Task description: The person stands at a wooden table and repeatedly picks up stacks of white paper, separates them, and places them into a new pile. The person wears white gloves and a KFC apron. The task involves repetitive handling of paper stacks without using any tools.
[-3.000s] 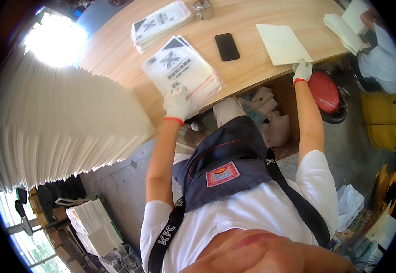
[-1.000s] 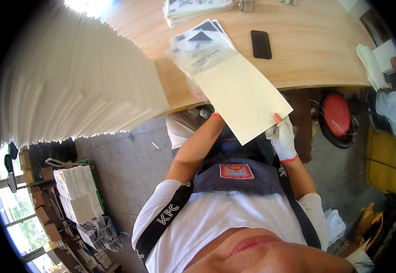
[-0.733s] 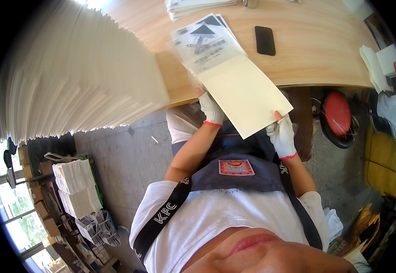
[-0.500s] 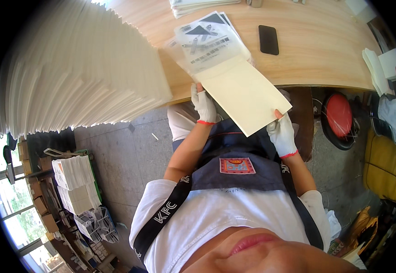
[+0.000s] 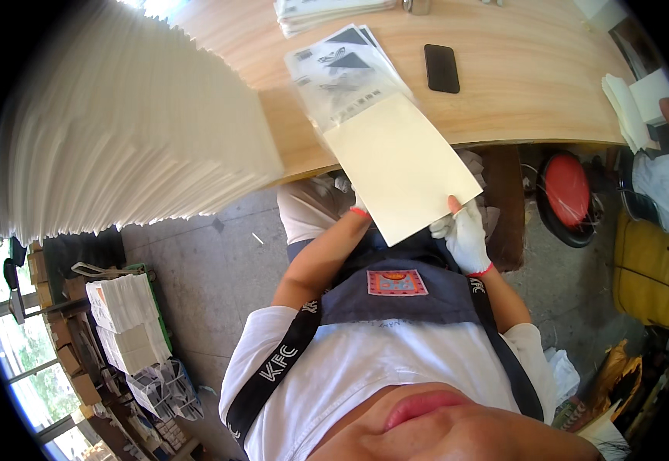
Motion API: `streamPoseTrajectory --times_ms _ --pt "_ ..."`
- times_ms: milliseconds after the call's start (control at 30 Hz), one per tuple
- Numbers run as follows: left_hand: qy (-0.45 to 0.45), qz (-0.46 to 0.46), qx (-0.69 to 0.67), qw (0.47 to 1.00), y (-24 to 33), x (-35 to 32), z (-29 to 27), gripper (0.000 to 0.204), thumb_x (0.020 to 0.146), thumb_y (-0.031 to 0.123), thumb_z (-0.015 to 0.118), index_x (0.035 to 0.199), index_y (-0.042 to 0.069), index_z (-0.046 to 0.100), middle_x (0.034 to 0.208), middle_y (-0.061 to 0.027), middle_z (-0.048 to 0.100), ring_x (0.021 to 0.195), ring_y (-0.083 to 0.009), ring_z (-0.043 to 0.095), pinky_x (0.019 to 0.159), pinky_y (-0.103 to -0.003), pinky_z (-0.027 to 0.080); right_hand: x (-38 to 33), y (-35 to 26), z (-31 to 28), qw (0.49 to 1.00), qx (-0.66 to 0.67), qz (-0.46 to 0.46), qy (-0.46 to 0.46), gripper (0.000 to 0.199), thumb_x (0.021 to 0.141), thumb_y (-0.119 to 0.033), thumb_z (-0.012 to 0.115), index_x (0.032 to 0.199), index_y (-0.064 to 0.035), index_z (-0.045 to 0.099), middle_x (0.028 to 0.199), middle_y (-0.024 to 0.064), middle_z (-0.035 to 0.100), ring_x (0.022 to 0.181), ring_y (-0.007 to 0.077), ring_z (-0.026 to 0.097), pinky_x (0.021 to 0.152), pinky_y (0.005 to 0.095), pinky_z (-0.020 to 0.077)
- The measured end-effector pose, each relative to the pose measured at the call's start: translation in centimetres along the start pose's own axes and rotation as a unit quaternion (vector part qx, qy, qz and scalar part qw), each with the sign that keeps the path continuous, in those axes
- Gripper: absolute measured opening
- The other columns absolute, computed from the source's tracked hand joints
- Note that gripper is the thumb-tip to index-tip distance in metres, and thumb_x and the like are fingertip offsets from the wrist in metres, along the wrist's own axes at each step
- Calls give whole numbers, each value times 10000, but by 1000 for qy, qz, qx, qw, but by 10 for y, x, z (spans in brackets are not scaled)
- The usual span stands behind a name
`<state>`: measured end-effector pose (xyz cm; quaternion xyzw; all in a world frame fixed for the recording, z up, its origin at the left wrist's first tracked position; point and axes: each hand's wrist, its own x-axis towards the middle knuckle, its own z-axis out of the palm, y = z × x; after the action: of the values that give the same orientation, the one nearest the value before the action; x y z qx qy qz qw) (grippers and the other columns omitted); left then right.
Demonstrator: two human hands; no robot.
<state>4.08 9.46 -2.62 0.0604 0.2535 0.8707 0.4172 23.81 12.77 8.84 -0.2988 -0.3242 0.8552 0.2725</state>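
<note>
curved pale wooden desk (image 5: 519,84), tall white paper stack (image 5: 127,131) at left. left hand (image 5: 357,206) mostly hidden under cream card sheet (image 5: 400,165), grip unclear. sheet has slid further into clear plastic sleeve (image 5: 350,88). right hand (image 5: 465,234) pinches its lower corner.

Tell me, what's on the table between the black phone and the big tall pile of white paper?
A stack of clear printed bags lies between the phone and the tall paper pile, seen in the head view.

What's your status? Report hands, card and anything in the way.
Right hand grips cream card at its near corner. Left hand mostly hidden under it. Card's far end meets clear sleeve. Phone lies apart.
</note>
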Motion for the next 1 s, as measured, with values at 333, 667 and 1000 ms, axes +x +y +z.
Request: streamPoseTrajectory --times_ms 333,667,1000 --pt "136 -173 302 928 -12 -44 -17 220 903 155 521 1088 40 550 979 -89 624 814 -190 622 653 -341 552 107 68 8 959 265 57 82 298 958 -167 410 1196 10 428 1171 154 486 1098 327 506 971 463 438" --pt "139 -135 320 927 75 -59 -17 288 889 278 574 1047 38 548 939 -71 624 819 -186 634 663 -304 543 91 45 39 891 -433 15 -133 210 901 -220 506 1064 -98 559 741 102 643 692 259 646 569 372 492" --pt "91 -193 335 918 99 -48 -17 211 902 172 532 951 -28 576 869 -116 635 705 -179 643 625 -284 553 117 70 63 479 -792 -301 -230 170 805 -233 556 920 -119 504 666 92 630 576 239 636 483 363 477"
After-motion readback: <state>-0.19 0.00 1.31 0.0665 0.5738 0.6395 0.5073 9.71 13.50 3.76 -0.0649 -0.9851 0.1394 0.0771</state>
